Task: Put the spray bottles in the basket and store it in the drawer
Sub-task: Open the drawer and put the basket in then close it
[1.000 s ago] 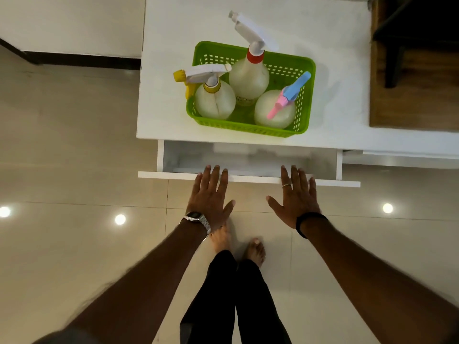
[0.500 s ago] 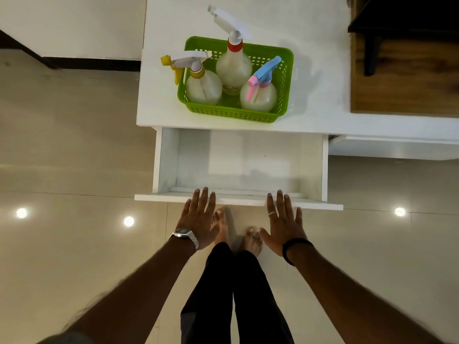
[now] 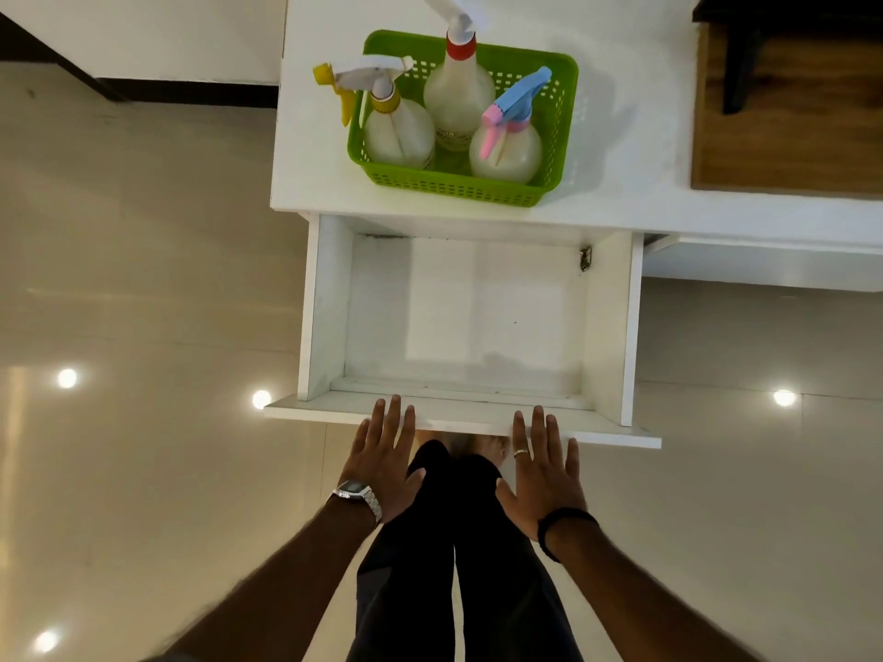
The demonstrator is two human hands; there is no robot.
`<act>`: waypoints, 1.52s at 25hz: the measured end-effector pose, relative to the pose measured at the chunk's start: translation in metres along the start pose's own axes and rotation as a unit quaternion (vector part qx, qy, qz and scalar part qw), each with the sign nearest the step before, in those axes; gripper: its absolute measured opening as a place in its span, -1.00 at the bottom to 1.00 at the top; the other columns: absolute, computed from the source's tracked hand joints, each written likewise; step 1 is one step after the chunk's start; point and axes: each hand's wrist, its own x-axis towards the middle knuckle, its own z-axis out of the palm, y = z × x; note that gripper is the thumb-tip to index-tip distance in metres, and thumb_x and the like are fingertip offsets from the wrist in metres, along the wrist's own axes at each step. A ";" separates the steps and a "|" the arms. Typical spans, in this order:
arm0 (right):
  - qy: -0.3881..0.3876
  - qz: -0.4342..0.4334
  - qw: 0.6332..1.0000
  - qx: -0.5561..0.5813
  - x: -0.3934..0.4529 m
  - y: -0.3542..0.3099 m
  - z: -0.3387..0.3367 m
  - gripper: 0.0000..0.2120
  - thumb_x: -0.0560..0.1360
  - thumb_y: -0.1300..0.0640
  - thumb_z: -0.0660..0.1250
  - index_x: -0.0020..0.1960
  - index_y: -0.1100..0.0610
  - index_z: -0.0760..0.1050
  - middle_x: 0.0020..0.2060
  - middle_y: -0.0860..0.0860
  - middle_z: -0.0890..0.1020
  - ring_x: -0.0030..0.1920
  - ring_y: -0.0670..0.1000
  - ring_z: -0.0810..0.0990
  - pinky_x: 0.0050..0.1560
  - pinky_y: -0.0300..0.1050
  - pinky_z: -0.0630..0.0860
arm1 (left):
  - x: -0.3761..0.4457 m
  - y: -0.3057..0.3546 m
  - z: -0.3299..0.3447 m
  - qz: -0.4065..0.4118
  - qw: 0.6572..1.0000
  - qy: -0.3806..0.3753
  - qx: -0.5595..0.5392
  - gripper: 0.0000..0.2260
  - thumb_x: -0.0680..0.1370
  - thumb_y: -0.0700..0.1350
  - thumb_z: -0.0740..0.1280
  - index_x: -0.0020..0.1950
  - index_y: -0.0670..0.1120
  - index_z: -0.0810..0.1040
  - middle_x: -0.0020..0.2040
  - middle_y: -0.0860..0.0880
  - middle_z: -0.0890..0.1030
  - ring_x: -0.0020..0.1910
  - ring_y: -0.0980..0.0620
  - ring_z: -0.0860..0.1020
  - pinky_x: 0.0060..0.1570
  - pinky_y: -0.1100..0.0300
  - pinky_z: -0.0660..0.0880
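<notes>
A green plastic basket [image 3: 456,188] stands on the white cabinet top [image 3: 621,150], near its front edge. Three spray bottles stand in it: one with a yellow nozzle [image 3: 399,131] at the left, a tall one with a red collar [image 3: 458,95] behind, one with a blue and pink trigger [image 3: 506,152] at the right. Below, the white drawer [image 3: 325,303] is pulled far out and its inside is bare. My left hand [image 3: 382,458] and right hand [image 3: 542,465] lie flat with fingers spread, fingertips at the drawer's front panel [image 3: 458,418].
A dark wooden surface [image 3: 783,136] with a black leg on it sits at the right on the cabinet top. A lower white shelf [image 3: 764,260] juts out right of the drawer. Glossy beige floor tiles surround the cabinet. My legs in black trousers stand just before the drawer front.
The drawer has come much further out toward me, from a narrow gap to almost full extension. Both hands moved back with its front panel. The basket and bottles stayed put.
</notes>
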 end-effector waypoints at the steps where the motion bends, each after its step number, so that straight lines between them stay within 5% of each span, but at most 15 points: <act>1: -0.003 0.001 1.000 -0.001 -0.004 0.001 0.004 -0.11 0.58 -0.24 0.12 0.62 0.07 -0.38 0.61 0.16 -0.34 0.63 0.21 -0.29 0.60 0.30 -0.13 | -0.004 0.001 0.003 0.000 1.000 -0.004 0.000 -0.21 0.61 0.22 0.10 0.64 -0.08 -0.26 0.64 -0.17 -0.33 0.64 -0.23 -0.29 0.64 -0.12 -0.14; 10: -0.024 0.022 0.999 -0.005 -0.028 -0.005 0.024 -0.13 0.58 -0.24 0.08 0.62 0.05 -0.38 0.61 0.14 -0.34 0.63 0.17 -0.30 0.59 0.29 -0.16 | -0.024 0.002 0.016 -0.021 0.999 -0.047 -0.013 -0.25 0.61 0.21 0.06 0.65 -0.04 -0.23 0.67 -0.12 -0.26 0.65 -0.17 -0.25 0.63 -0.11 -0.11; 15: -0.024 0.034 0.999 -0.031 -0.018 -0.009 0.015 -0.19 0.52 -0.31 -0.27 0.65 0.08 -0.22 0.66 0.13 -0.13 0.66 0.15 -0.13 0.59 0.25 -0.16 | -0.011 -0.008 -0.004 -0.002 0.998 -0.065 0.012 -0.36 0.63 0.20 0.04 0.64 -0.04 0.03 0.65 -0.09 0.12 0.64 -0.14 0.10 0.56 -0.14 0.11; 18: -0.016 0.046 0.999 -0.011 0.003 -0.018 -0.003 -0.23 0.60 -0.31 -0.16 0.66 0.11 -0.14 0.66 0.10 -0.06 0.66 0.11 -0.08 0.62 0.20 -0.13 | 0.010 -0.019 -0.027 0.011 0.998 -0.056 0.035 -0.45 0.63 0.20 0.04 0.54 -0.06 0.21 0.49 -0.10 0.40 0.44 -0.15 0.40 0.36 -0.10 0.32; 22: 0.031 0.079 0.995 0.056 0.064 -0.016 -0.072 -0.27 0.65 -0.22 -0.02 0.65 0.18 -0.09 0.66 0.13 -0.01 0.65 0.12 -0.01 0.63 0.08 -0.01 | 0.058 -0.054 -0.094 -0.036 0.995 0.002 -0.096 -0.42 0.65 0.22 0.05 0.57 -0.07 0.24 0.51 -0.15 0.41 0.47 -0.19 0.42 0.43 -0.09 0.37; 26: 0.151 0.100 0.973 0.145 0.123 -0.007 -0.191 -0.35 0.67 -0.08 0.08 0.64 0.24 0.02 0.64 0.16 0.10 0.64 0.13 0.09 0.61 0.00 0.07 | 0.105 -0.094 -0.207 -0.079 0.949 0.174 -0.251 -0.62 0.66 0.12 0.13 0.34 -0.06 0.52 0.33 -0.11 0.61 0.32 -0.16 0.56 0.32 0.04 0.45; 30: 0.274 0.121 0.899 0.319 0.155 -0.005 -0.293 -0.48 0.69 0.08 0.08 0.60 0.26 0.17 0.59 0.18 0.26 0.58 0.17 0.24 0.55 -0.02 0.16 | 0.127 -0.110 -0.295 -0.078 0.843 0.334 -0.415 -0.73 0.66 0.05 0.13 0.07 -0.04 0.57 -0.01 -0.05 0.65 0.02 -0.14 0.57 0.04 0.10 0.42; 33: 0.276 0.148 0.842 0.439 0.167 -0.013 -0.331 -0.55 0.69 0.04 0.06 0.50 0.20 0.38 0.48 0.15 0.45 0.52 0.18 0.35 0.48 -0.04 0.24 | 0.143 -0.105 -0.330 -0.048 0.811 0.290 -0.507 -0.71 0.67 0.05 0.12 0.09 -0.10 0.54 -0.14 -0.15 0.54 -0.09 -0.22 0.49 -0.07 0.03 0.44; 36: 0.279 0.146 0.818 0.481 0.176 -0.025 -0.336 -0.67 0.67 0.05 0.06 0.02 0.19 0.54 0.01 0.14 0.60 0.23 0.25 0.56 0.17 -0.02 0.41 | 0.158 -0.092 -0.332 -0.043 0.812 0.246 -0.528 -0.77 0.70 -0.05 0.11 -0.08 0.00 0.49 -0.31 0.00 0.39 -0.28 -0.02 0.33 -0.28 0.14 0.26; 38: 0.274 0.136 0.809 0.501 0.181 -0.033 -0.331 -0.70 0.66 0.11 0.06 0.05 0.17 0.55 0.00 0.13 0.62 0.16 0.24 0.58 0.19 0.03 0.47 | 0.164 -0.087 -0.319 -0.044 0.809 0.235 -0.536 -0.77 0.71 -0.05 0.09 -0.04 0.00 0.51 -0.28 0.04 0.43 -0.26 0.05 0.34 -0.24 0.16 0.27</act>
